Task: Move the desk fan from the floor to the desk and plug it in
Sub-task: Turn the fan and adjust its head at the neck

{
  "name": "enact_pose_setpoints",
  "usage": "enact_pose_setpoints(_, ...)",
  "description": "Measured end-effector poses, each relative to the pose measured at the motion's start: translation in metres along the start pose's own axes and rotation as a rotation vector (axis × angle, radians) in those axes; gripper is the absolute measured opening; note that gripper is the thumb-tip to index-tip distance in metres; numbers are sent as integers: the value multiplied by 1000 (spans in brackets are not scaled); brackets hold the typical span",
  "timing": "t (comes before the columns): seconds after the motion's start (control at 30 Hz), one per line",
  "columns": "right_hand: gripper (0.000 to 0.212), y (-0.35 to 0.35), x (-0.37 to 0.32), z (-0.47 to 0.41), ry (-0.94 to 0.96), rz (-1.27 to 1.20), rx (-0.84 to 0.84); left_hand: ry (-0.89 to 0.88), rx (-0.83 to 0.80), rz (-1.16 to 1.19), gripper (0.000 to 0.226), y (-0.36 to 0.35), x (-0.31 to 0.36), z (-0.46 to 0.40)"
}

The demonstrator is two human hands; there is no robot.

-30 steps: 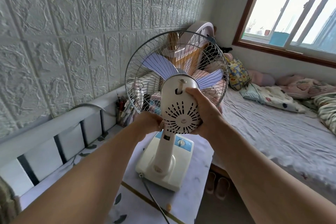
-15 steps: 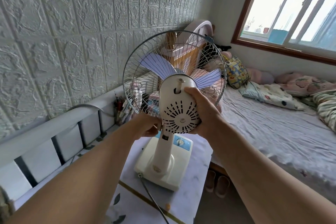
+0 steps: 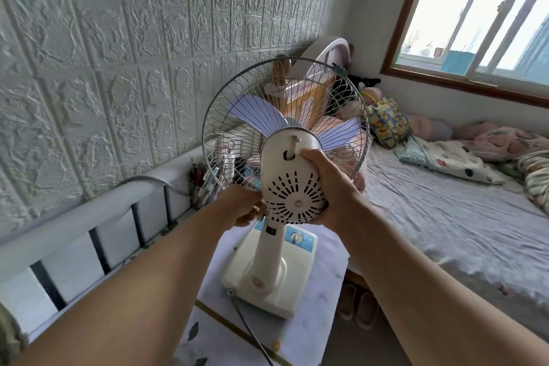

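The desk fan [image 3: 285,187] stands upright on the desk [image 3: 323,291], its base on the marbled top and its cord [image 3: 249,327] trailing off the near edge. Both arms reach forward to the fan's motor housing. The right hand [image 3: 332,187] cups the housing's right side, fingers curled firmly around it. The left hand [image 3: 243,205] presses against the housing's left side, fingers bent closed at the neck.
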State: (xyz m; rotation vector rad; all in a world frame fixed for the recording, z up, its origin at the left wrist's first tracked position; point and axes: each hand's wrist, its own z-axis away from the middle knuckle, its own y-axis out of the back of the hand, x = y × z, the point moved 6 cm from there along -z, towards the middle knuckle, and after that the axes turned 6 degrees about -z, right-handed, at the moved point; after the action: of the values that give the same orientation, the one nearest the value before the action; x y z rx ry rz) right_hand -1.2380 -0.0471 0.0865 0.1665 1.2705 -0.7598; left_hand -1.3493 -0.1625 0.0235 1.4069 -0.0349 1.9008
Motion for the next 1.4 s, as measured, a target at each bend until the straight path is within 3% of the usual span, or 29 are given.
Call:
enact_pose_setpoints(0.3,28,2,0,-5,-14,5,-20,92,-144,109,15,-6,3,0)
enact_pose_setpoints(0.4,27,0,1,-4,-14,-5,-25,37,-169,96,12,-3,4,2)
enact_pose_setpoints(0.57,31,1,0,-3,5,21,-5,-154,-36,-46,24,3,-1,4)
enact_pose_setpoints(0.73,31,1,1,-2,-3,27,-21,-291,-74,-183,29,1,1,4)
enact_pose_setpoints(0.83,38,1,0,-1,3,33,4,-346,-63,-276,19,-3,4,2)
enact_pose_setpoints(0.97,33,1,1,-2,-6,18,3,-491,122,-625,39,-5,17,6)
enact_pose_setpoints(1.1,31,1,1,-2,-25,2,24,-591,236,-689,43,-6,22,9)
enact_pose_setpoints(1.23,38,1,1,1,-34,14,17,-433,103,-393,15,6,10,1)
enact_pose_setpoints(1.33,49,0,0,3,-39,9,16,-230,-48,-67,8,11,1,-2)
enact_pose_setpoints(1.4,50,0,0,4,-35,11,26,-89,-67,-26,20,8,-5,-4)
